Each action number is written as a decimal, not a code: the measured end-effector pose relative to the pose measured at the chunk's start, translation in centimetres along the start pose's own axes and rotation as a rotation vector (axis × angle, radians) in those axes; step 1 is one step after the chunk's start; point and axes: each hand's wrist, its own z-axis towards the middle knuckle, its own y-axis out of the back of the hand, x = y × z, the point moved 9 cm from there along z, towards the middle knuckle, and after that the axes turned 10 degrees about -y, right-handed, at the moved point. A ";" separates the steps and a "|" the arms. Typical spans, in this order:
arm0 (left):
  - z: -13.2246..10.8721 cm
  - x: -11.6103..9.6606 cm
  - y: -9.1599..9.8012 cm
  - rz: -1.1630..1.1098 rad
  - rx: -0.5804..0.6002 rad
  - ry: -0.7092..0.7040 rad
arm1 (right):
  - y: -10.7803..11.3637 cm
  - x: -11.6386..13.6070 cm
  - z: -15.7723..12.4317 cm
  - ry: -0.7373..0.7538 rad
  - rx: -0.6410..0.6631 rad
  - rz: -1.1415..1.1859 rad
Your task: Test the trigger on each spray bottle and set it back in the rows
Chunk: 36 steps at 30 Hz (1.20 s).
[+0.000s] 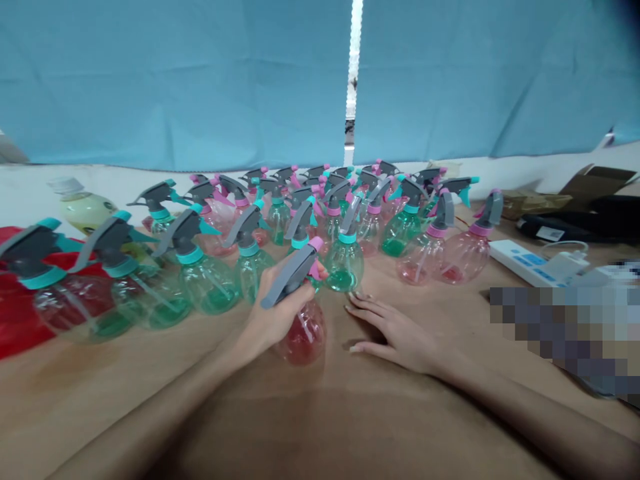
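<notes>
My left hand (277,303) is wrapped round the neck of a spray bottle (303,337) with a grey head, a pink nozzle and pink-red liquid inside. The bottle leans slightly, its base at or close to the tabletop. Flat on the table to its right rests my right hand (393,330), fingers stretched out and holding nothing. Just beyond those fingertips stands a spray bottle with a turquoise collar (345,263) and a little green liquid. Behind both hands are several more spray bottles, some with turquoise trim and some with pink.
Along the left, several turquoise-trimmed bottles (207,283) line up by a red bag or cloth (15,310). A capped bottle of pale liquid (85,210) stands behind them. On the right are a white power strip (525,262) with plugs and an open cardboard box (597,183). Blue sheeting (200,80) covers the wall.
</notes>
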 end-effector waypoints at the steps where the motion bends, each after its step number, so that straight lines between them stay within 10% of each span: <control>1: 0.0 0.2 0.1 0.023 -0.017 0.005 | 0.0 0.0 0.0 0.000 0.000 0.003; 36: -0.3 1.1 0.2 0.068 -0.074 0.011 | 0.2 0.2 0.2 0.016 -0.022 0.009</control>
